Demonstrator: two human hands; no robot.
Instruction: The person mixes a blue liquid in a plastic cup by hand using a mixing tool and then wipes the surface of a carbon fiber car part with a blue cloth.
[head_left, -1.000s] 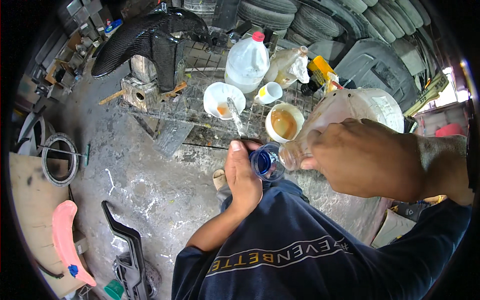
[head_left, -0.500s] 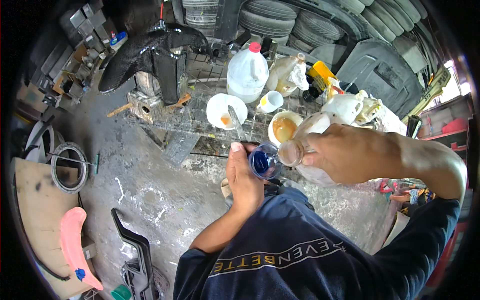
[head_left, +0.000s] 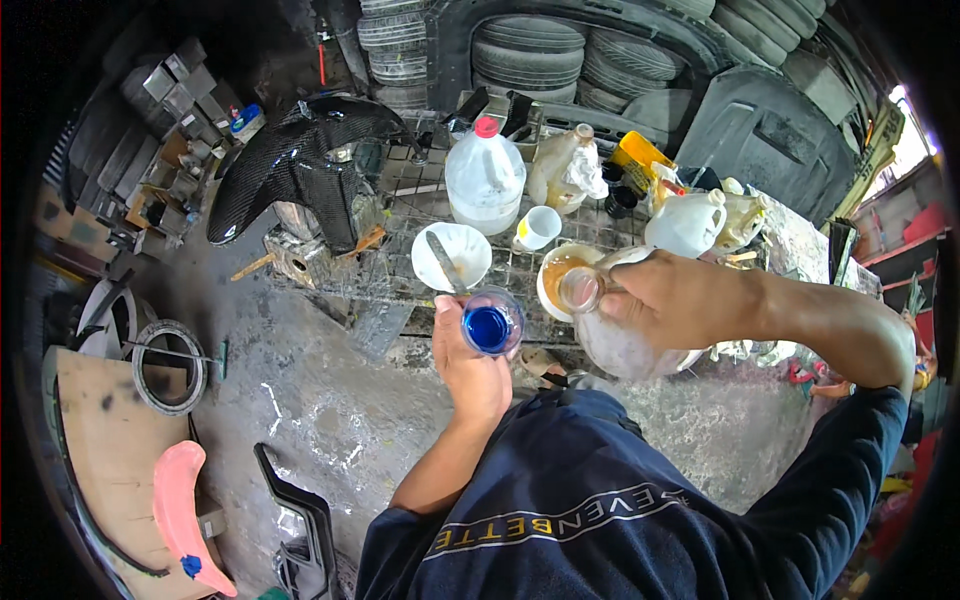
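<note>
My left hand (head_left: 468, 360) holds a small clear cup with blue liquid in it (head_left: 490, 324) upright in front of me. My right hand (head_left: 690, 298) grips a large cloudy plastic jug (head_left: 612, 335) by its neck, with the open mouth (head_left: 580, 290) pointing left, a short way right of the cup and apart from it. Behind both lies a wire mesh rack (head_left: 400, 255) holding a white bowl with a stick in it (head_left: 452, 255), a small white cup (head_left: 540, 227) and a tub of orange-brown liquid (head_left: 555, 275).
A clear jug with a red cap (head_left: 485, 180), several stained bottles (head_left: 570, 170) and white jugs (head_left: 688, 222) stand on the rack. A black carbon-pattern fairing (head_left: 290, 165) sits at left, tyres (head_left: 530, 50) behind. A pink part (head_left: 180, 510) lies on a board on the concrete floor.
The jug's mouth has drawn back to the right, away from the blue cup, and tipped more level. My left hand still holds the cup in about the same place.
</note>
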